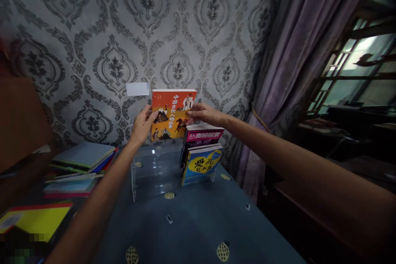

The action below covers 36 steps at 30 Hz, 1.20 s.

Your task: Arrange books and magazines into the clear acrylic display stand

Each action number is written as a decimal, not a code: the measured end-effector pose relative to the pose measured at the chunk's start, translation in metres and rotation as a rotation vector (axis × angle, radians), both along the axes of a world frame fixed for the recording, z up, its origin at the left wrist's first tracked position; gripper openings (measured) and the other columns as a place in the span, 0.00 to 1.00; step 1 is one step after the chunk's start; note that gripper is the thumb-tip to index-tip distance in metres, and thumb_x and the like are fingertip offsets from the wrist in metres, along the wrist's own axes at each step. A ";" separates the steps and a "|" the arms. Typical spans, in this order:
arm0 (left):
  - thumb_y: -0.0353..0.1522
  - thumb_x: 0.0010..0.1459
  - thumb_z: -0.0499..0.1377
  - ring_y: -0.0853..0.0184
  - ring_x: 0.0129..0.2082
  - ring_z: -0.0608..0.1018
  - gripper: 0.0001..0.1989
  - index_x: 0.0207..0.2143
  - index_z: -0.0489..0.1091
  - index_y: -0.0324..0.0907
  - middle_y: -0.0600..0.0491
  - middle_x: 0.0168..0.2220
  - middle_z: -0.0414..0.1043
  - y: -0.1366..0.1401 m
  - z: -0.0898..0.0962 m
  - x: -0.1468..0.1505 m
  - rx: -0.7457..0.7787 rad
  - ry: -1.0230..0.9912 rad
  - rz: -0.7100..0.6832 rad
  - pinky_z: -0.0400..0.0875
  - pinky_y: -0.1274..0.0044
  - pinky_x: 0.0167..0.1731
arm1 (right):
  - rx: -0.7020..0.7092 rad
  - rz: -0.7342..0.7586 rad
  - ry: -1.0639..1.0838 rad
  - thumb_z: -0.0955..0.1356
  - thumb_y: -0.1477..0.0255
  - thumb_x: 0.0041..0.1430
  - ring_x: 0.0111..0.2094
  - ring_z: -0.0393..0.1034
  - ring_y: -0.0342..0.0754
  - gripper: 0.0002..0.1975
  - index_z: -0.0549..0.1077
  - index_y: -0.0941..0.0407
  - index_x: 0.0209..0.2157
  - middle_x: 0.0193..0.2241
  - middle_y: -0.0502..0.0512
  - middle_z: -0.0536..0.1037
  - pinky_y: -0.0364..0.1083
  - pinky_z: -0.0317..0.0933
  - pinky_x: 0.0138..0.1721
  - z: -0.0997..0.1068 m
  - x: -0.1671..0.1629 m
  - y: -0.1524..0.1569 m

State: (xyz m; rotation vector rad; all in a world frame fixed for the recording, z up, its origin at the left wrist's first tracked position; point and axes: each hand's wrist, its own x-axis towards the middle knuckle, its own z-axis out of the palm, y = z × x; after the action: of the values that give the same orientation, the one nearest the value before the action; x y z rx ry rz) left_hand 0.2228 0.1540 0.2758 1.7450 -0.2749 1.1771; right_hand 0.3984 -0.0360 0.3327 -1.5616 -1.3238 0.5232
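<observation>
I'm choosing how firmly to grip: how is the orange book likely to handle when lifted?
The orange book is probably fairly stiff: its cover looks flat between the left hand and the right hand. It may have moderate weight, judging by the pale thickness along its top. Held at one side only, it might tilt, since its cover spans the gap between them.

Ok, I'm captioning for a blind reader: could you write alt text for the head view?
A person's left hand and right hand hold an orange book by its sides at a clear stand on a blue table. A pink-titled book stands behind a blue-and-yellow book on the stand's right side.
</observation>
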 end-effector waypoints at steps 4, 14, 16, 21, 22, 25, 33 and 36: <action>0.45 0.61 0.56 0.63 0.41 0.80 0.18 0.46 0.69 0.43 0.51 0.42 0.78 0.007 -0.002 -0.001 0.008 0.001 0.004 0.76 0.71 0.42 | -0.001 0.021 -0.029 0.71 0.68 0.57 0.31 0.77 0.46 0.11 0.73 0.56 0.41 0.33 0.55 0.81 0.44 0.70 0.37 0.000 0.000 0.005; 0.44 0.62 0.55 0.60 0.53 0.73 0.23 0.54 0.64 0.39 0.45 0.52 0.72 0.022 -0.041 0.013 0.056 0.072 0.063 0.66 0.66 0.57 | -0.081 0.087 -0.155 0.72 0.67 0.54 0.39 0.74 0.49 0.16 0.74 0.58 0.44 0.36 0.52 0.81 0.49 0.68 0.46 -0.017 -0.002 0.014; 0.43 0.63 0.54 0.61 0.52 0.73 0.22 0.53 0.65 0.39 0.46 0.52 0.73 0.021 -0.043 0.014 0.076 0.075 0.043 0.66 0.67 0.56 | -0.113 0.079 -0.165 0.72 0.68 0.52 0.38 0.74 0.49 0.17 0.74 0.58 0.44 0.35 0.52 0.81 0.48 0.68 0.44 -0.018 0.002 0.012; 0.41 0.62 0.54 0.60 0.51 0.74 0.21 0.53 0.65 0.39 0.46 0.52 0.73 0.014 -0.040 0.024 0.086 0.122 0.010 0.66 0.67 0.56 | -0.227 0.054 -0.156 0.73 0.66 0.49 0.38 0.74 0.49 0.16 0.77 0.58 0.40 0.36 0.52 0.82 0.45 0.68 0.41 -0.014 0.014 0.005; 0.41 0.62 0.54 0.60 0.51 0.74 0.21 0.53 0.65 0.38 0.45 0.52 0.73 0.012 -0.039 0.028 0.081 0.137 0.001 0.66 0.66 0.55 | -0.240 0.033 -0.156 0.73 0.67 0.48 0.37 0.74 0.49 0.15 0.77 0.58 0.39 0.35 0.51 0.82 0.45 0.68 0.40 -0.013 0.016 0.004; 0.40 0.62 0.54 0.59 0.51 0.74 0.20 0.52 0.65 0.38 0.45 0.51 0.73 0.002 -0.037 0.039 0.066 0.162 -0.025 0.66 0.66 0.55 | -0.261 -0.102 -0.133 0.72 0.69 0.45 0.32 0.73 0.47 0.11 0.77 0.57 0.33 0.30 0.50 0.81 0.44 0.67 0.34 -0.012 0.024 0.000; 0.36 0.62 0.53 0.59 0.52 0.74 0.17 0.51 0.67 0.40 0.46 0.50 0.75 -0.047 -0.031 0.080 0.026 0.186 -0.084 0.65 0.66 0.57 | -0.244 -0.336 -0.127 0.69 0.72 0.39 0.22 0.67 0.43 0.10 0.74 0.57 0.29 0.24 0.49 0.77 0.39 0.57 0.21 -0.005 0.049 -0.042; 0.36 0.63 0.53 0.59 0.50 0.76 0.16 0.50 0.67 0.40 0.46 0.49 0.75 -0.059 -0.032 0.094 -0.001 0.204 -0.079 0.66 0.65 0.56 | -0.207 -0.377 -0.140 0.69 0.71 0.40 0.24 0.66 0.43 0.12 0.74 0.56 0.32 0.25 0.49 0.77 0.39 0.56 0.21 -0.006 0.053 -0.060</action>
State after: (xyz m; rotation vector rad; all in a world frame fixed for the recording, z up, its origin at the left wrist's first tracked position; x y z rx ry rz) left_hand 0.3165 0.0948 0.2435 1.8202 -0.2177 0.9350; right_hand 0.4516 -0.0961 0.3264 -1.9953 -1.0634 0.3255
